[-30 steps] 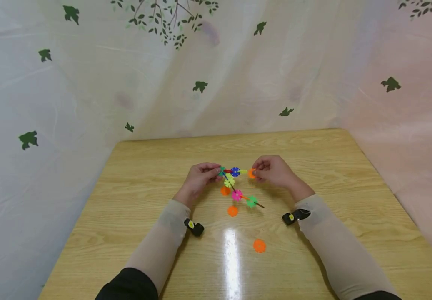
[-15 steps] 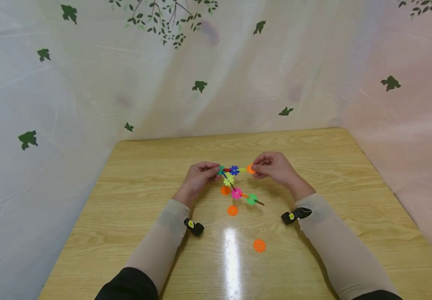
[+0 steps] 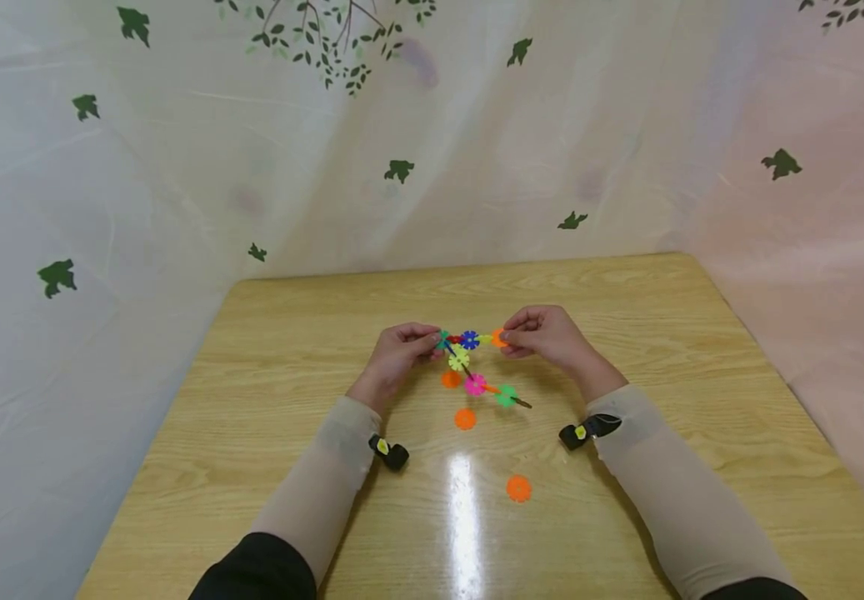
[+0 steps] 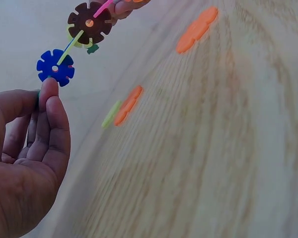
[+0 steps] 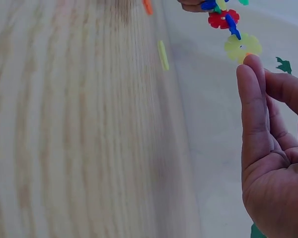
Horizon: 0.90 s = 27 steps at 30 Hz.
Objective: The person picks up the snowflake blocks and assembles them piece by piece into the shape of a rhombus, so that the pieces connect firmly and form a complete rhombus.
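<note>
Both hands hold up a chain of notched discs over the table. My left hand [image 3: 402, 358] pinches a teal disc [image 3: 443, 339] at the chain's left bend. In the head view my right hand [image 3: 551, 340] pinches an orange disc [image 3: 498, 337] at the other end, beyond a red piece, a blue disc [image 3: 470, 340] and a yellow one. From the left hand a second run slants down to the right, with a yellow disc [image 3: 459, 358], a pink disc [image 3: 476, 384], a green disc [image 3: 506, 396] and a dark brown disc [image 3: 524, 403] seen edge-on.
Loose orange discs lie on the wooden table [image 3: 289, 467]: one [image 3: 451, 379] below the chain, another [image 3: 465, 419] nearer, a third [image 3: 519, 488] closer to the front. A yellow disc [image 4: 111, 114] lies near an orange one in the left wrist view. Patterned cloth surrounds the table.
The right hand has risen slightly and shifted a little to the left with the orange disc. The lower run of the chain has swung a bit upward. The left hand has barely moved.
</note>
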Motion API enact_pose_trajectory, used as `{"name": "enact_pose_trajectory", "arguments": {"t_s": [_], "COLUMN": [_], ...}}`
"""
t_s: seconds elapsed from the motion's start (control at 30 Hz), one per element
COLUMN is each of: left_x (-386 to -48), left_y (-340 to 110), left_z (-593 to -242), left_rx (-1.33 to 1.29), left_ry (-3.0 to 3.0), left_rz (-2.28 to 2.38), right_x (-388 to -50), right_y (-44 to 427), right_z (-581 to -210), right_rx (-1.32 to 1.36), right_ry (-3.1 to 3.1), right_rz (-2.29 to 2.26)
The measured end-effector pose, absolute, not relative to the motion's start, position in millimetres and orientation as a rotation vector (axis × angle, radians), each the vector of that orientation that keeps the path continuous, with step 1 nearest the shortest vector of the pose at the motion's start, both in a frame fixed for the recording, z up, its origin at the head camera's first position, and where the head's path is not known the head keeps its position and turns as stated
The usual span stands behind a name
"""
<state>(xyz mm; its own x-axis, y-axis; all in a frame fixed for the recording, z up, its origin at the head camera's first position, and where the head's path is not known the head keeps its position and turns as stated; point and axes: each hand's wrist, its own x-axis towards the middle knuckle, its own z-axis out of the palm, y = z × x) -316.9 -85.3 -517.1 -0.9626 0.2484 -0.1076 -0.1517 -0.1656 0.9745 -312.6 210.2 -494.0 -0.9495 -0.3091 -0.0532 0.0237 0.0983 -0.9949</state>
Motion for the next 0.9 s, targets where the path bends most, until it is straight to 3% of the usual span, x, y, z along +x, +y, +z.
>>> {"name": "enact_pose_trajectory", "arguments": {"t_s": [0.9], "left_x": [-316.7], "left_y": [-79.8], "left_z": [-524.9], "left_rx": [0.043], "left_ry": [1.831], "left_rz": [2.274], "right_x": [-310.3], "right_y": [202.3], "right_z": [-500.5], "right_rx": [-0.176], "right_ry": [2.026], "right_rz": [-2.105]}}
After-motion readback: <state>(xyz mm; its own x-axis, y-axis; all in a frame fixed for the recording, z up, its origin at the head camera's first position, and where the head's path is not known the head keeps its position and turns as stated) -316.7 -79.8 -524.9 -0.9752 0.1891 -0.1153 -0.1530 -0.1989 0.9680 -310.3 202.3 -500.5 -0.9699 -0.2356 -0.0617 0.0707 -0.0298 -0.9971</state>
